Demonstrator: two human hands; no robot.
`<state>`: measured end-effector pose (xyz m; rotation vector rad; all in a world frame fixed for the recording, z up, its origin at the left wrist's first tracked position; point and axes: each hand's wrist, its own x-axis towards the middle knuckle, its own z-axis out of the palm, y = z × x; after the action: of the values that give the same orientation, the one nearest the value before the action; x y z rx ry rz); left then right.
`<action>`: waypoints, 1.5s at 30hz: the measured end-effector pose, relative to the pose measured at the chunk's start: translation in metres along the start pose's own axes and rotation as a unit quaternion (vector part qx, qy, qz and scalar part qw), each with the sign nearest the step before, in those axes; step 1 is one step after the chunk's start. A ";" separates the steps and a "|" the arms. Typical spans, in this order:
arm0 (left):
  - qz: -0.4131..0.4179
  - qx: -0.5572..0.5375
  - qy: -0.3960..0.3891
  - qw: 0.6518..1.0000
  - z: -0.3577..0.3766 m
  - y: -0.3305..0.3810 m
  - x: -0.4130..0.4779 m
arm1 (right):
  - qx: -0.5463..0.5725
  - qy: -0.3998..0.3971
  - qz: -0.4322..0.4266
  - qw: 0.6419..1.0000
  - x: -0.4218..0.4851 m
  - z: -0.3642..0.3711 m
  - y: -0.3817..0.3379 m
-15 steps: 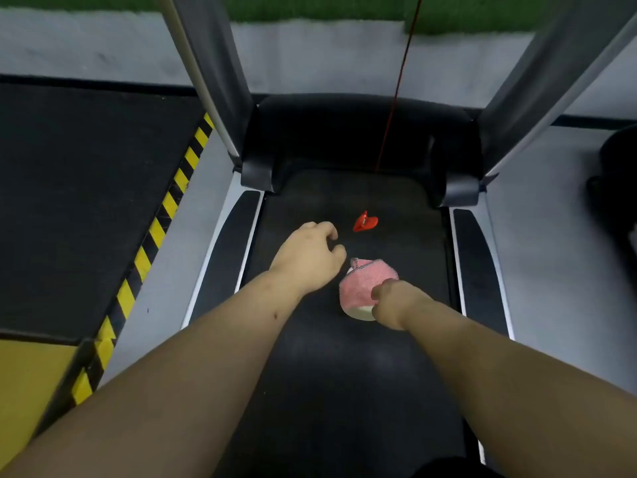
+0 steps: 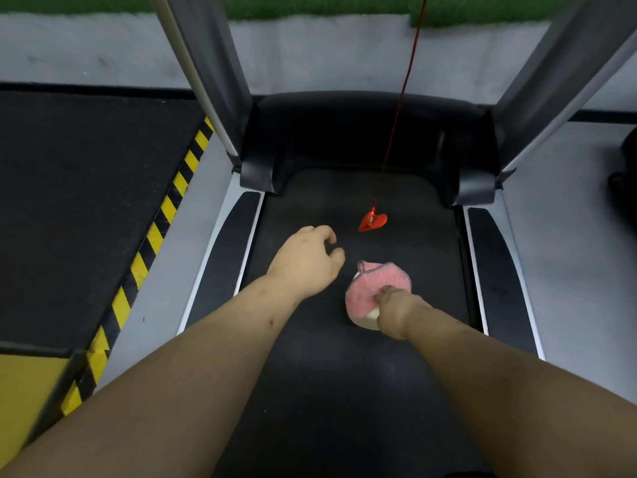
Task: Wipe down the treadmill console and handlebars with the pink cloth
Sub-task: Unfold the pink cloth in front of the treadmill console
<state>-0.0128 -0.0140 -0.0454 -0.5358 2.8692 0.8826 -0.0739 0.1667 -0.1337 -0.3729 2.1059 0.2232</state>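
The pink cloth [image 2: 374,288], pink on top with a cream underside, lies bunched on the black treadmill belt [image 2: 344,374]. My right hand [image 2: 396,312] reaches down onto its near edge and pinches it between curled fingers. My left hand [image 2: 306,263] hovers over the belt just left of the cloth, fingers loosely curled and holding nothing. The two grey uprights [image 2: 213,81] rise at the left and right of the deck. The console and handlebars are out of view above.
A red safety clip [image 2: 372,220] lies on the belt ahead of the cloth, its red cord [image 2: 403,88] running upward. Grey side rails [image 2: 220,250] flank the belt. A black mat with yellow-black hazard stripes [image 2: 151,236] lies to the left.
Almost nothing differs: my right hand's fingers have settled a little further onto the cloth. My left hand stays in place.
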 end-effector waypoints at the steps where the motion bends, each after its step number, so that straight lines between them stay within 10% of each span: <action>1: -0.002 -0.002 0.000 1.000 -0.001 0.000 0.000 | 0.024 -0.003 0.004 1.000 -0.005 -0.003 0.000; 12: 0.025 -0.015 0.012 0.999 -0.072 0.058 -0.027 | 0.186 0.248 -0.105 0.945 -0.121 -0.059 0.019; 24: 0.073 -0.027 0.086 0.993 -0.264 0.201 -0.083 | 0.349 0.275 -0.237 0.864 -0.367 -0.177 0.023; 45: 0.232 -0.109 0.188 0.948 -0.640 0.482 -0.194 | 0.308 0.548 -0.394 0.670 -0.775 -0.455 0.060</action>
<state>0.0061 0.0586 0.7756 -0.0274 3.3384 1.3010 -0.0670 0.2215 0.7653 -1.1343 2.6540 -1.5640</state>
